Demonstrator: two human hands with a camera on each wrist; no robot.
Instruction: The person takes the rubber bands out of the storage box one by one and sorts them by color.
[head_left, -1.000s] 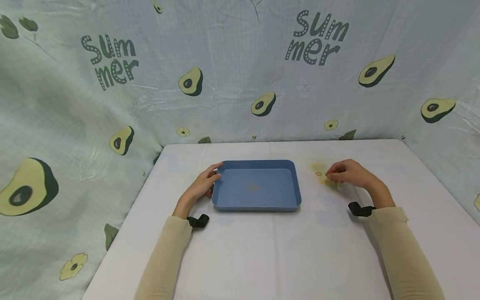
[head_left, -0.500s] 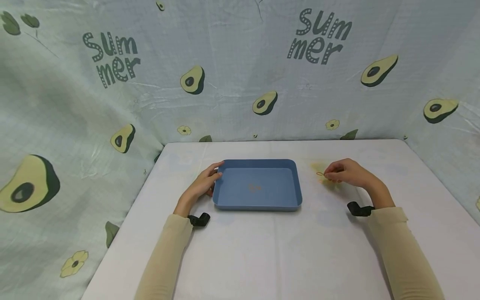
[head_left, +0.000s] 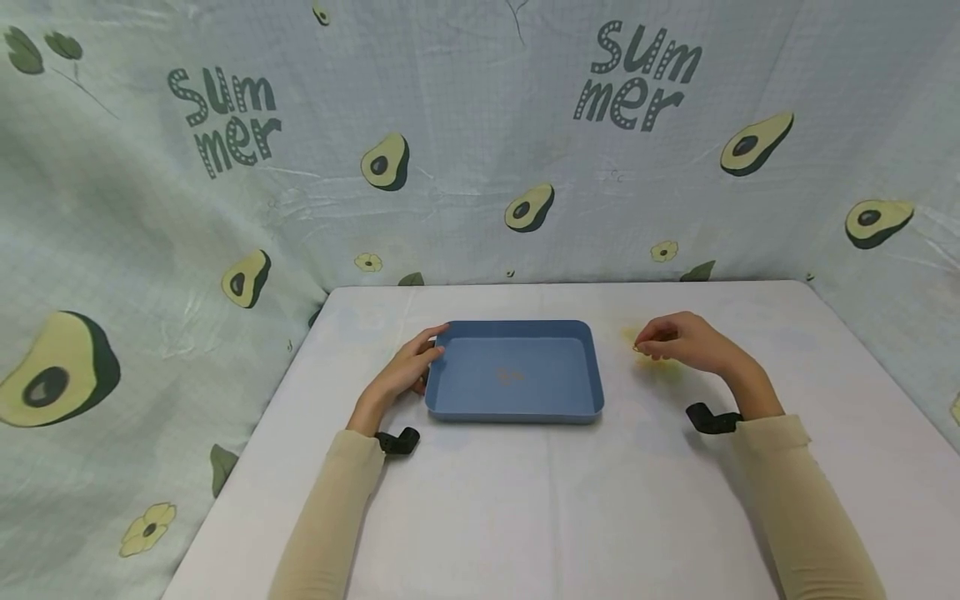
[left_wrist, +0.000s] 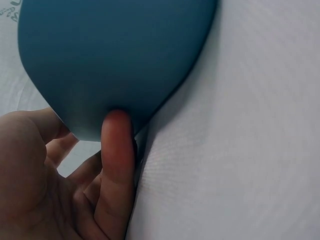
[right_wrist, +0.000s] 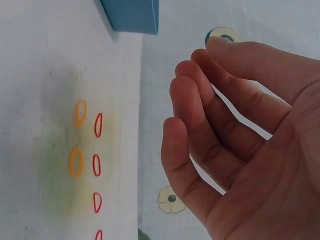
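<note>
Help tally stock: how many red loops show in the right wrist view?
4, in a column: top loop, second loop, third loop, fourth loop cut by bottom edge. Others may be hidden.

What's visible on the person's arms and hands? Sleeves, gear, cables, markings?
Plain beige long sleeves, left and right, no print visible. Small black camera at each wrist, left and right. Left hand and right hand bare, no gloves. No cables visible.

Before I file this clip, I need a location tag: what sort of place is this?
Probably a makeshift indoor filming spot: a white table, an avocado-print cloth hung behind it, and two black wrist cameras.
</note>
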